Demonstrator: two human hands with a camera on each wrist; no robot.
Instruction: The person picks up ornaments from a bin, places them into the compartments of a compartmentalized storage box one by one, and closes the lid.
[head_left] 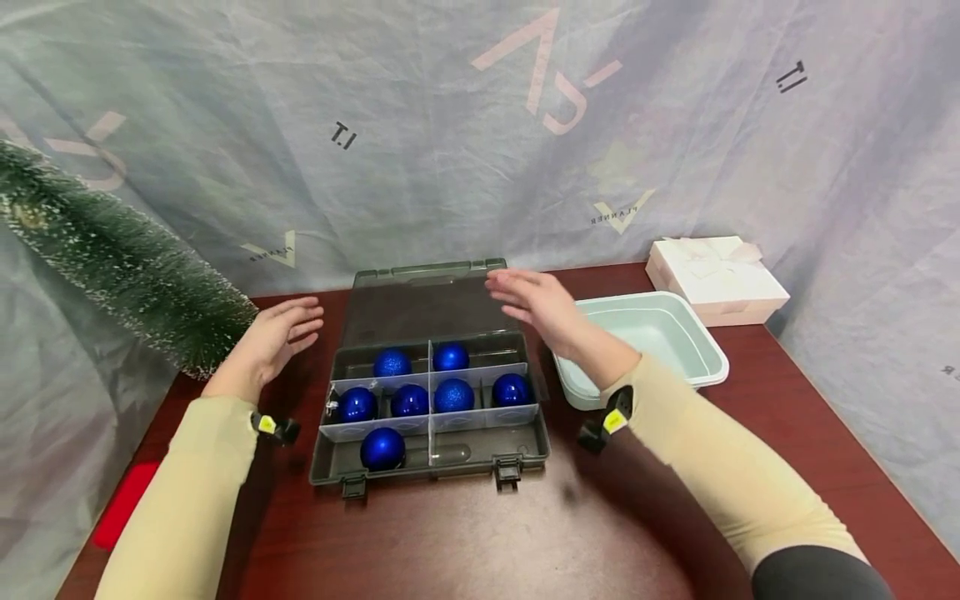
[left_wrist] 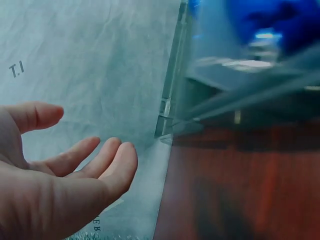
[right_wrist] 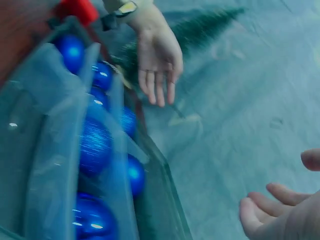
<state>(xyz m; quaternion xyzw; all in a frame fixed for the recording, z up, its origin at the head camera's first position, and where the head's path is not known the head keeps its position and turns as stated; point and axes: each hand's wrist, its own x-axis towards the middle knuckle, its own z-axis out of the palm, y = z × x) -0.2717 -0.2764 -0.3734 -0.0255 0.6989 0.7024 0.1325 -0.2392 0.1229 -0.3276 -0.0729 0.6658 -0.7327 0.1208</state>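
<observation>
A grey plastic case [head_left: 487,440] lies with its lid [head_left: 427,308] laid back on the dark red table. Clear dividers split it into compartments that hold several blue Christmas balls [head_left: 453,396], some glittery and some shiny. To the left of the lid, my left hand [head_left: 273,337] hovers with fingers loosely extended and nothing in it. My right hand [head_left: 543,308] is raised over the lid's right side, its fingers extended and holding nothing. From the right wrist view, blue balls [right_wrist: 96,147] sit in their slots, with the left hand [right_wrist: 159,60] beyond them, palm showing.
A pale green plastic basin [head_left: 652,333] stands right of the case, under my right forearm. Behind it is a white gift box [head_left: 712,271] with a bow. A frosted artificial tree [head_left: 142,267] leans at the left. Something red [head_left: 123,504] lies by the left table edge.
</observation>
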